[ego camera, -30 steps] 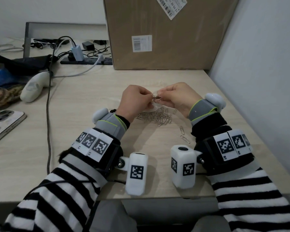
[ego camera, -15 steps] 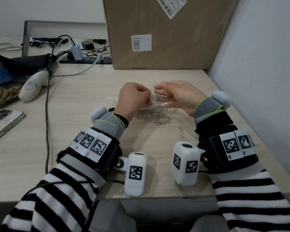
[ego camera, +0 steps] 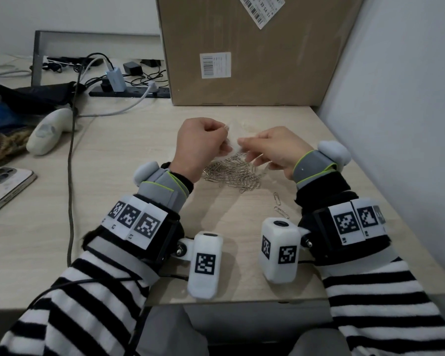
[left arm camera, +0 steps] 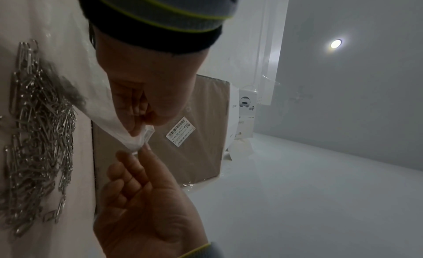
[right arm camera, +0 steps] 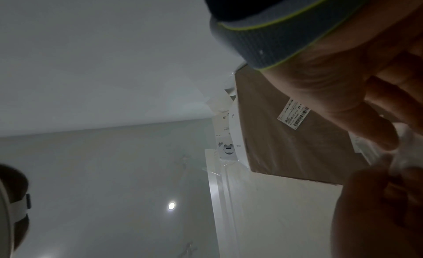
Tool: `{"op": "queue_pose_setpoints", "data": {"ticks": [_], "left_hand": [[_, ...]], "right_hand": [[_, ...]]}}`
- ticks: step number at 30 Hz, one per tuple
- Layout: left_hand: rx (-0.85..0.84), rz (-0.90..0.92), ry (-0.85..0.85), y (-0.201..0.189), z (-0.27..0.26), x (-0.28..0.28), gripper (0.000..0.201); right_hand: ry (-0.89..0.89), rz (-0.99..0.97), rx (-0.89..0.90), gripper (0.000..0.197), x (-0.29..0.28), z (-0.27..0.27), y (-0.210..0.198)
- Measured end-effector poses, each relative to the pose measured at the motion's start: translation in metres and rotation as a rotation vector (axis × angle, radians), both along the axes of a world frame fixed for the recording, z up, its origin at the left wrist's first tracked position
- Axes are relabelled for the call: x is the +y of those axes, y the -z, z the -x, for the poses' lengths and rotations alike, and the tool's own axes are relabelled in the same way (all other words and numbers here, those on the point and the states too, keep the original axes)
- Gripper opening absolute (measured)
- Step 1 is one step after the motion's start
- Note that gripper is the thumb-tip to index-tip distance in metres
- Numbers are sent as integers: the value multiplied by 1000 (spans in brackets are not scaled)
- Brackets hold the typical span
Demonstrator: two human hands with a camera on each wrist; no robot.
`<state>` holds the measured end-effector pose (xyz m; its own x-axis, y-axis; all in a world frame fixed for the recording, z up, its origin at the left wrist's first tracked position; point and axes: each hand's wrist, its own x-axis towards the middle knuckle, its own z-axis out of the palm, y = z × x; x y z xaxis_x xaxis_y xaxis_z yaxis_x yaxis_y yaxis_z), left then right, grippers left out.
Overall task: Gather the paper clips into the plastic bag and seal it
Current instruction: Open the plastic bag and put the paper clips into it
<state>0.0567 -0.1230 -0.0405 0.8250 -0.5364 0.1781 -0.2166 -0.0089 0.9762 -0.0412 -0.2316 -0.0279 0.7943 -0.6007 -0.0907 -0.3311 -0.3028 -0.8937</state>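
Observation:
A small clear plastic bag (ego camera: pixel 233 148) hangs just above the table between my hands. My left hand (ego camera: pixel 225 140) pinches one edge of it and my right hand (ego camera: pixel 242 143) pinches the other. In the left wrist view my right hand's fingers (left arm camera: pixel 137 128) grip a corner of the bag (left arm camera: pixel 119 124) while my left fingertips (left arm camera: pixel 143 151) pinch it from below. A heap of silver paper clips (ego camera: pixel 231 173) lies on the table under the hands. The same paper clips (left arm camera: pixel 38 135) fill the left of that wrist view. Whether any clip is inside the bag I cannot tell.
Two loose paper clips (ego camera: pixel 278 205) lie near my right wrist. A big cardboard box (ego camera: pixel 242 52) stands behind the hands and a wall (ego camera: pixel 396 98) closes the right side. A cable (ego camera: pixel 71 176), a phone (ego camera: pixel 3 186) and a white handheld device (ego camera: pixel 49 132) lie to the left.
A second ago both hands pinched a few clips together low over the heap. Now they have lifted, moved slightly apart, and hold the bag between them.

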Motion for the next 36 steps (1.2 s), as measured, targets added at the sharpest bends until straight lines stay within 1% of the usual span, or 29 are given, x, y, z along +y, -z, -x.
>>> {"op": "queue_pose_setpoints", "data": {"ticks": [2,4,10,12,14,19,22,25,27,31,36], "left_hand": [[0,-6,36,-1,2,1,12],[14,-18,65,-2,2,1,11],[48,-39,52,-1,1,2,12],[57,-44,52,0,1,2,11],[62,-46,59,0,0,1,10],[55,-59,63,0,0,0,11],[51,-62,63,0,0,0,12],[43,-73,52,1,-1,1,14],[35,-75,43,3,-3,1,14],[17,-73,18,3,-7,1,12],[30,-86,-18,6,-13,1,12]], "right_hand": [[-45,5,-44,18,2,-2,0],[-43,18,-68,20,0,-2,0],[-35,-77,-49,33,-12,5,-4],[-68,-114,-28,35,-19,14,-10],[-140,-152,57,36,-24,22,-11],[-296,-275,351,45,-29,45,3],[-391,-325,434,48,-28,51,5],[-444,-333,483,46,-23,48,9],[-426,-356,422,40,-22,44,13],[-337,-417,148,26,-27,38,17],[-251,-317,-47,14,-28,32,22]]}}
